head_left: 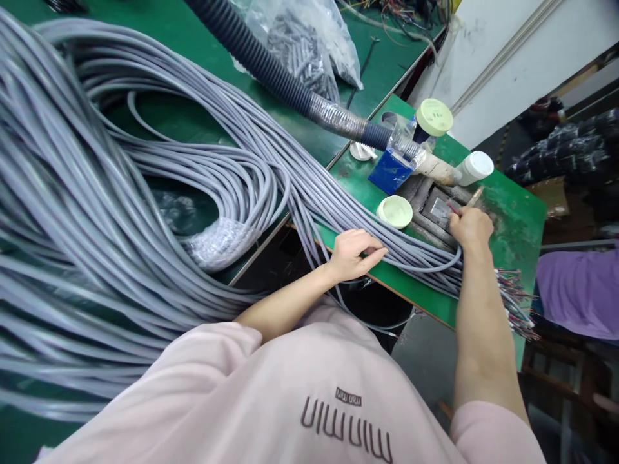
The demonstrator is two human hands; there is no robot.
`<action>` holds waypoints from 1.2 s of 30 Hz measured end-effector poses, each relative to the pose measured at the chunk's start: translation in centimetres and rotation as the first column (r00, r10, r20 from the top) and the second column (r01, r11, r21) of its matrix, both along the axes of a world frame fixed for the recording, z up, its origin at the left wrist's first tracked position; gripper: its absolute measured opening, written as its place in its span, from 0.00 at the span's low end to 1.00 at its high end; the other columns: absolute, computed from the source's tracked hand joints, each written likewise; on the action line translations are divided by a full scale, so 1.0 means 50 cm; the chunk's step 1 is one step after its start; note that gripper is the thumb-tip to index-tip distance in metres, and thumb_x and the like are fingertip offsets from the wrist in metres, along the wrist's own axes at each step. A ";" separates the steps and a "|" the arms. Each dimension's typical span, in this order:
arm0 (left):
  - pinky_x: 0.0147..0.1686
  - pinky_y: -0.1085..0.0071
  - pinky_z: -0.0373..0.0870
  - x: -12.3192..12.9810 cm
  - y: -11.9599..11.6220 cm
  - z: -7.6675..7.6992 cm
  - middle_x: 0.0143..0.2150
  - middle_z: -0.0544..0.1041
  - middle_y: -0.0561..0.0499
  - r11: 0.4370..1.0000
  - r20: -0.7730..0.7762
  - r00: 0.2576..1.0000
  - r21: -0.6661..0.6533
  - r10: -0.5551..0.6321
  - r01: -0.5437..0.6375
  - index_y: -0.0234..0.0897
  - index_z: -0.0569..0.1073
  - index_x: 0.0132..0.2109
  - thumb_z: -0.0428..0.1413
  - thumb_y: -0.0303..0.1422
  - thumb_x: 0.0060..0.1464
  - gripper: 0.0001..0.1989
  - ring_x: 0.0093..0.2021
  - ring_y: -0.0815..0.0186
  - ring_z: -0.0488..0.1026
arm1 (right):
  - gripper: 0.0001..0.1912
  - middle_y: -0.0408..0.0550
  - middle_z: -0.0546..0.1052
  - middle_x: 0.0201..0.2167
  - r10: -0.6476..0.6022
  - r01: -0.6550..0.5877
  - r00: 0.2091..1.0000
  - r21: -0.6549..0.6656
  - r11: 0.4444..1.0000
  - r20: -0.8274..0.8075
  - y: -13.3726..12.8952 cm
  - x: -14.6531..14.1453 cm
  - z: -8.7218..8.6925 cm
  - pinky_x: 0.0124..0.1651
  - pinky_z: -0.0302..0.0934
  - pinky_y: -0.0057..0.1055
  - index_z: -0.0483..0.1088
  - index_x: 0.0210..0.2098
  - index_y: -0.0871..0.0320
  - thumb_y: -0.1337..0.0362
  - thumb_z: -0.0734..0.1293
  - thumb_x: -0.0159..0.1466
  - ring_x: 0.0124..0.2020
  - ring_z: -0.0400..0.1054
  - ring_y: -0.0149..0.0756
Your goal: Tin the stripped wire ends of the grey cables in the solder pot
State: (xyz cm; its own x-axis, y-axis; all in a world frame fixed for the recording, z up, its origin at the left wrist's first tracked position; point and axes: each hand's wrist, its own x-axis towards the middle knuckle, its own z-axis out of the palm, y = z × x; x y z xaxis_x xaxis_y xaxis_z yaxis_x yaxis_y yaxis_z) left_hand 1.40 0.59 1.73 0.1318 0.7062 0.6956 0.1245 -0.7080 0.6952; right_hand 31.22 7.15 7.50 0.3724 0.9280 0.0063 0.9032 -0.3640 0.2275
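A thick bundle of grey cables [338,193] runs across the green bench, and its stripped, coloured wire ends [515,293] fan out at the right. My right hand [471,227] is closed on one grey cable [447,263], which bends up out of the bundle. Its thin wires, one of them red, point at the shiny surface of a small solder pot [439,209]. Against the near side of the bundle rests my left hand [355,253], its fingers curled and thumb stretched toward the cables; what lies inside its grip is hidden.
A ribbed black extraction hose [271,67] ends above the pot, beside a blue block [389,171]. Around it stand an open pale tub [394,211], a white-lidded jar [476,167] and a yellow-lidded container [434,117]. Large cable coils [111,193] fill the left. A person's purple clothing [578,293] shows right.
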 end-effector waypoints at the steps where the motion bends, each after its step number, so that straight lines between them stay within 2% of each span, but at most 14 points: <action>1: 0.28 0.72 0.61 0.000 0.000 0.000 0.20 0.71 0.56 1.000 0.000 1.000 0.003 0.000 0.000 0.36 0.73 0.32 0.59 0.36 0.57 0.08 0.22 0.72 0.66 | 0.21 0.66 0.78 0.39 0.002 -0.002 1.000 0.001 1.000 -0.003 0.000 0.000 0.001 0.42 0.62 0.41 0.78 0.43 0.63 0.56 0.60 0.64 0.42 0.72 0.53; 5: 0.28 0.72 0.60 0.002 0.001 -0.004 0.20 0.71 0.56 1.000 0.005 1.000 0.020 -0.001 0.000 0.36 0.73 0.32 0.59 0.38 0.57 0.10 0.22 0.72 0.66 | 0.20 0.63 0.78 0.38 0.017 -0.015 0.999 0.050 0.999 -0.034 -0.004 0.003 0.008 0.40 0.61 0.40 0.78 0.41 0.62 0.56 0.60 0.63 0.40 0.71 0.52; 9: 0.28 0.72 0.60 0.002 0.002 -0.011 0.20 0.71 0.55 1.000 -0.022 1.000 0.001 0.002 -0.002 0.37 0.74 0.31 0.58 0.41 0.58 0.13 0.22 0.72 0.66 | 0.17 0.54 0.77 0.30 0.113 -0.076 0.984 0.251 0.965 -0.137 -0.042 -0.015 0.031 0.38 0.58 0.35 0.77 0.33 0.60 0.55 0.61 0.62 0.34 0.69 0.44; 14: 0.29 0.72 0.62 0.001 -0.001 -0.006 0.20 0.71 0.55 0.998 0.010 1.000 -0.065 -0.012 0.013 0.36 0.75 0.30 0.59 0.40 0.57 0.12 0.23 0.72 0.67 | 0.16 0.43 0.69 0.22 0.332 -0.046 0.864 0.597 0.801 -0.378 -0.165 -0.116 0.073 0.32 0.57 0.30 0.71 0.26 0.58 0.54 0.64 0.62 0.25 0.63 0.33; 17: 0.28 0.73 0.63 0.011 -0.025 0.014 0.22 0.73 0.54 0.965 0.159 0.986 -0.245 -0.059 0.098 0.35 0.76 0.30 0.61 0.40 0.54 0.12 0.23 0.73 0.67 | 0.14 0.43 0.71 0.25 0.428 0.014 0.774 0.689 0.725 -0.466 -0.245 -0.195 0.088 0.34 0.60 0.31 0.73 0.29 0.57 0.55 0.64 0.64 0.28 0.66 0.34; 19: 0.26 0.74 0.63 0.027 -0.051 0.030 0.25 0.75 0.52 0.872 0.316 0.939 -0.411 -0.137 0.266 0.34 0.77 0.32 0.63 0.41 0.52 0.13 0.24 0.73 0.67 | 0.12 0.43 0.72 0.25 0.473 0.053 0.723 0.723 0.689 -0.504 -0.284 -0.238 0.089 0.35 0.61 0.31 0.74 0.30 0.57 0.56 0.65 0.64 0.28 0.67 0.34; 21: 0.28 0.75 0.65 0.048 -0.079 0.045 0.27 0.75 0.52 0.697 0.502 0.837 -0.520 -0.219 0.494 0.33 0.78 0.36 0.65 0.41 0.50 0.14 0.25 0.74 0.68 | 0.11 0.43 0.72 0.24 0.502 0.083 0.680 0.736 0.672 -0.535 -0.311 -0.269 0.083 0.34 0.61 0.31 0.73 0.29 0.56 0.57 0.66 0.64 0.27 0.66 0.34; 24: 0.30 0.75 0.67 0.081 -0.111 0.057 0.31 0.77 0.51 0.428 0.731 0.648 -0.526 -0.216 0.735 0.34 0.77 0.43 0.68 0.41 0.44 0.21 0.29 0.73 0.71 | 0.11 0.42 0.71 0.24 0.508 0.119 0.633 0.722 0.681 -0.583 -0.334 -0.294 0.066 0.34 0.61 0.32 0.73 0.28 0.55 0.58 0.66 0.64 0.27 0.66 0.35; 26: 0.28 0.77 0.66 0.098 -0.124 0.060 0.30 0.76 0.53 0.336 0.786 0.602 -0.533 -0.143 0.776 0.34 0.77 0.43 0.69 0.40 0.44 0.20 0.27 0.75 0.69 | 0.11 0.42 0.72 0.24 0.499 0.146 0.608 0.705 0.694 -0.617 -0.342 -0.300 0.054 0.35 0.62 0.32 0.72 0.28 0.55 0.58 0.66 0.64 0.28 0.67 0.35; 28: 0.26 0.78 0.64 0.109 -0.129 0.061 0.29 0.75 0.54 0.293 0.789 0.609 -0.567 -0.075 0.770 0.34 0.78 0.40 0.68 0.39 0.44 0.18 0.25 0.77 0.67 | 0.11 0.42 0.72 0.24 0.488 0.182 0.581 0.689 0.702 -0.651 -0.348 -0.300 0.043 0.35 0.62 0.32 0.72 0.28 0.55 0.58 0.66 0.64 0.27 0.67 0.34; 30: 0.27 0.78 0.64 0.114 -0.129 0.062 0.29 0.75 0.54 0.285 0.783 0.621 -0.587 -0.041 0.758 0.33 0.78 0.38 0.68 0.39 0.43 0.17 0.25 0.77 0.67 | 0.11 0.41 0.71 0.23 0.466 0.230 0.551 0.663 0.713 -0.692 -0.353 -0.298 0.035 0.34 0.61 0.31 0.73 0.28 0.56 0.57 0.66 0.64 0.27 0.66 0.33; 33: 0.26 0.78 0.63 0.114 -0.120 0.064 0.30 0.75 0.54 0.321 0.772 0.635 -0.595 -0.025 0.737 0.33 0.77 0.37 0.68 0.40 0.45 0.16 0.24 0.77 0.66 | 0.11 0.41 0.72 0.23 0.424 0.277 0.477 0.589 0.759 -0.770 -0.364 -0.295 0.023 0.32 0.61 0.30 0.75 0.33 0.56 0.56 0.66 0.64 0.26 0.66 0.32; 35: 0.25 0.78 0.63 0.108 -0.109 0.066 0.29 0.75 0.54 0.399 0.743 0.669 -0.611 -0.011 0.684 0.34 0.77 0.38 0.66 0.41 0.47 0.15 0.24 0.77 0.65 | 0.12 0.41 0.72 0.24 0.404 0.270 0.412 0.533 0.802 -0.817 -0.375 -0.296 0.011 0.32 0.61 0.30 0.75 0.40 0.56 0.56 0.64 0.65 0.26 0.66 0.32; 36: 0.26 0.77 0.63 0.105 -0.105 0.066 0.29 0.74 0.54 0.472 0.711 0.704 -0.617 -0.009 0.629 0.35 0.77 0.37 0.65 0.41 0.49 0.14 0.24 0.76 0.65 | 0.14 0.40 0.72 0.23 0.393 0.268 0.378 0.506 0.820 -0.838 -0.381 -0.298 0.004 0.32 0.61 0.30 0.75 0.43 0.56 0.56 0.63 0.66 0.25 0.66 0.32</action>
